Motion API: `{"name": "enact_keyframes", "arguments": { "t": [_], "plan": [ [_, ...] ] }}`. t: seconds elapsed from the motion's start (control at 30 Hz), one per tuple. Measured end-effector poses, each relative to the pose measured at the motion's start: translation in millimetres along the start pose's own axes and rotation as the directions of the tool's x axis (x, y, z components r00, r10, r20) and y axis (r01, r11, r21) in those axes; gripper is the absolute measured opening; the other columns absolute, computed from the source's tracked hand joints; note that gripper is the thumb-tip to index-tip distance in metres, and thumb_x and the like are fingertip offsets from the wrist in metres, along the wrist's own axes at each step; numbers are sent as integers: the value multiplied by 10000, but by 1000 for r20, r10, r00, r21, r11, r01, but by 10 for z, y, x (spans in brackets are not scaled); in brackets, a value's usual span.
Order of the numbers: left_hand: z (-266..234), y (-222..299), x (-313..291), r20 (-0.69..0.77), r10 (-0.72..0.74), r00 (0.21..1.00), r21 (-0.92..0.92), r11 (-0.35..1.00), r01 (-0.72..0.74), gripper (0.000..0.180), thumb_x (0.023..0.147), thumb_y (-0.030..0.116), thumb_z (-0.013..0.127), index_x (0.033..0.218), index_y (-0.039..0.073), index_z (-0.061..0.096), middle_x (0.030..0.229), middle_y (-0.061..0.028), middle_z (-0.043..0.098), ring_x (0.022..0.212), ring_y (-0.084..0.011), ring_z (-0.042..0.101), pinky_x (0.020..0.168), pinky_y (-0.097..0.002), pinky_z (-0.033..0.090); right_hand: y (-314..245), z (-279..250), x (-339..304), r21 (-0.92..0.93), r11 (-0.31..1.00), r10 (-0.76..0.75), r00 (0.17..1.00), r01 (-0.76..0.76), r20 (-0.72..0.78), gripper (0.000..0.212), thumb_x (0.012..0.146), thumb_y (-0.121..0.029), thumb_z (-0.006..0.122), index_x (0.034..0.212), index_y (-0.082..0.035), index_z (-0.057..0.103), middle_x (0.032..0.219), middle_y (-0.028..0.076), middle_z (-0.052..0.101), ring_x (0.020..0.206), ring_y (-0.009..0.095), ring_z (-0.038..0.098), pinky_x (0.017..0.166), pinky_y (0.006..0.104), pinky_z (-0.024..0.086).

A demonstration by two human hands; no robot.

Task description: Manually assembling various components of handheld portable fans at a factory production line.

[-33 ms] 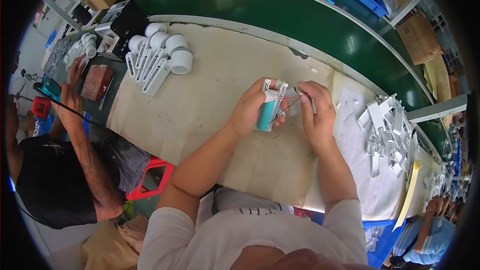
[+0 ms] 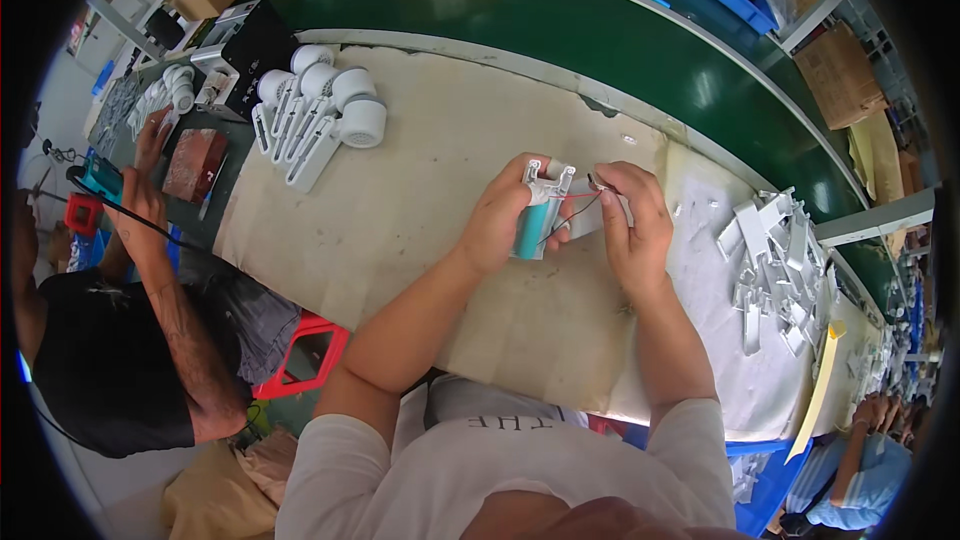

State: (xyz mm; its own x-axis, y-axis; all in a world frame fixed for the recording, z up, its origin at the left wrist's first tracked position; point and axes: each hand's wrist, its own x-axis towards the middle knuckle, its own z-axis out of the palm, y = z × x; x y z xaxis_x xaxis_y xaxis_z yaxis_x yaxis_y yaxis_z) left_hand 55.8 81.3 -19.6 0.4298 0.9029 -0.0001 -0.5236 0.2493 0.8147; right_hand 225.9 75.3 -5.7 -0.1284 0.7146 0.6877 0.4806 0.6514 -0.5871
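Note:
My left hand [image 2: 494,217] is closed around a white plastic housing [image 2: 535,171] with two prongs at its far end. A teal cylindrical battery [image 2: 533,230] lies inside that housing. Red and black wires [image 2: 575,196] run from it toward my right hand [image 2: 637,223]. The right thumb and fingers pinch a small part at the wire ends, too small and covered to name. Wrappings cover some fingertips. Both hands are above the middle of the table, close together.
White round-headed devices [image 2: 340,100] stand grouped at the left beside a black machine [image 2: 240,60]. White plastic pieces [image 2: 770,265] are heaped at the right. A co-worker [image 2: 130,340] works at the left. A green panel [image 2: 500,10] bounds the table's far side.

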Motion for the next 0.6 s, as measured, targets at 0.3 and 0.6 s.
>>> {"name": "enact_keyframes", "arguments": {
  "t": [0.3,0.6],
  "plan": [
    [46,-25,0,-60,86,994,76,994,-81,287,800,229,383,1006,32,418,793,-151,573,591,-230,566,544,-337,478,-43,8,-30,185,981,52,998,-59,41,190,808,12,572,988,-32,617,867,78,553,751,149,562,659,241,464],
    [65,-25,-16,-67,112,991,-2,994,-113,318,795,264,374,1017,41,416,801,-159,576,615,-258,577,554,-354,480,-61,1,-55,287,932,204,974,-223,98,177,852,10,508,1002,-23,596,837,72,547,682,120,559,610,218,451]
  ]
}}
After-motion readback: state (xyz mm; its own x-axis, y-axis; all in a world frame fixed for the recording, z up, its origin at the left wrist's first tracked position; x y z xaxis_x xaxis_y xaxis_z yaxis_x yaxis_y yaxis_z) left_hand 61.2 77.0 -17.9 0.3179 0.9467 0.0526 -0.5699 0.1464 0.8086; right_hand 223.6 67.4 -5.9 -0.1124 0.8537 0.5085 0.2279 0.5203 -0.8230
